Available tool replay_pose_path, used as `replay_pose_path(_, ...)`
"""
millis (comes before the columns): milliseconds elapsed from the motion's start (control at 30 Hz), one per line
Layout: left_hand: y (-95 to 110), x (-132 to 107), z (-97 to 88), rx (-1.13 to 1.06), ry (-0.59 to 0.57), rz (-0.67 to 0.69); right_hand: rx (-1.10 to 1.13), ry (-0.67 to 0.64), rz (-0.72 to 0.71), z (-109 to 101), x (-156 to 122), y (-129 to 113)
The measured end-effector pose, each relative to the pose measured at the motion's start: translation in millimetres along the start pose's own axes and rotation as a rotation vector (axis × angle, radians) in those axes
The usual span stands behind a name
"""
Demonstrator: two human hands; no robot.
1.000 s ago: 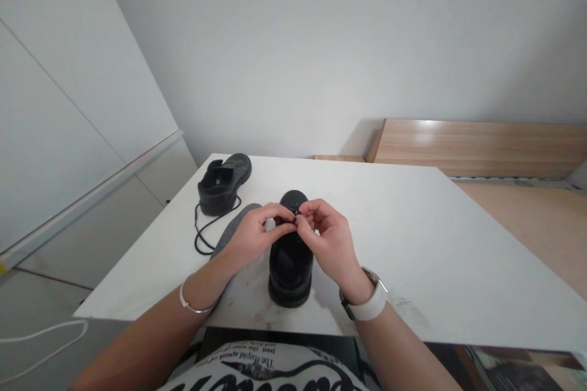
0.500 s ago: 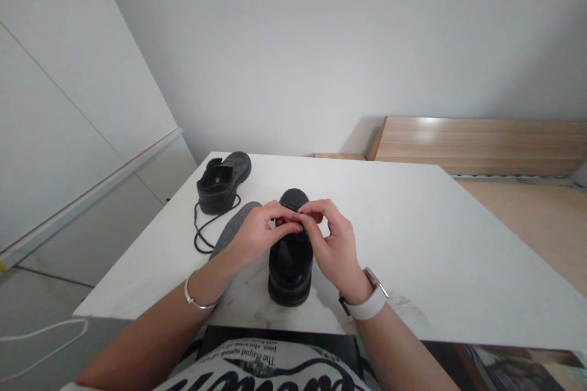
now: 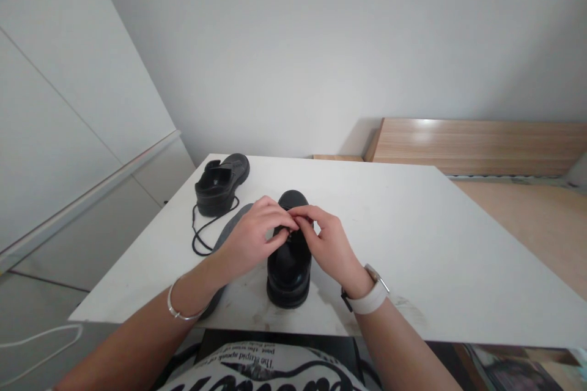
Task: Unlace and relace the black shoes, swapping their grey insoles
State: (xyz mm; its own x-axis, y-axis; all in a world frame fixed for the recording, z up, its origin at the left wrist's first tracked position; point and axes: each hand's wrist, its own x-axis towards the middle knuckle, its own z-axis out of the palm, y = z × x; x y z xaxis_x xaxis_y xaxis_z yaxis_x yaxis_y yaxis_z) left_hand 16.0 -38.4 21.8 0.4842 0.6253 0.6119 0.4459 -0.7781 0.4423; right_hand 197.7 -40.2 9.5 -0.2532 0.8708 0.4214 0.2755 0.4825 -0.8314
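Note:
A black shoe (image 3: 288,269) stands on the white table (image 3: 413,244) right in front of me, heel toward me. My left hand (image 3: 250,238) and my right hand (image 3: 323,241) meet over its lacing area, fingers pinched together on the shoe's black lace, which is mostly hidden under them. A grey insole (image 3: 227,232) lies under my left wrist. A second black shoe (image 3: 221,183) sits at the table's back left, with a loose black lace (image 3: 202,235) trailing from it.
A white cabinet wall (image 3: 68,134) runs along the left. A wooden bed frame (image 3: 477,146) stands behind the table at right. A white cable (image 3: 36,342) lies on the floor at lower left.
Both hands have dropped slightly lower onto the shoe and their fingertips have closed together over the lacing. The shoes and insole have not moved.

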Motion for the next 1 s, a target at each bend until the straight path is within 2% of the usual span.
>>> replay_pose_path(200, 3, 0, 10.9, 0.368, 0.088, 0.159, -0.01, -0.031, 0.024, -2, 8, 0)
replay_pose_path(333, -1, -3, 17.5, 0.459, 0.13, 0.208, 0.002, -0.09, 0.06, -7, 13, 0)
replay_pose_path(500, -3, -5, 15.8, 0.484, 0.166, 0.205, -0.003, -0.138, 0.091, -10, 17, -1)
replay_pose_path(700, -1, -7, 12.8, 0.502, 0.192, 0.178, -0.028, -0.14, 0.008, -12, 17, 3)
replay_pose_path(1000, -7, -17, 8.2, 0.278, 0.166, 0.126, -0.108, -0.132, -0.04, -9, 12, 5)
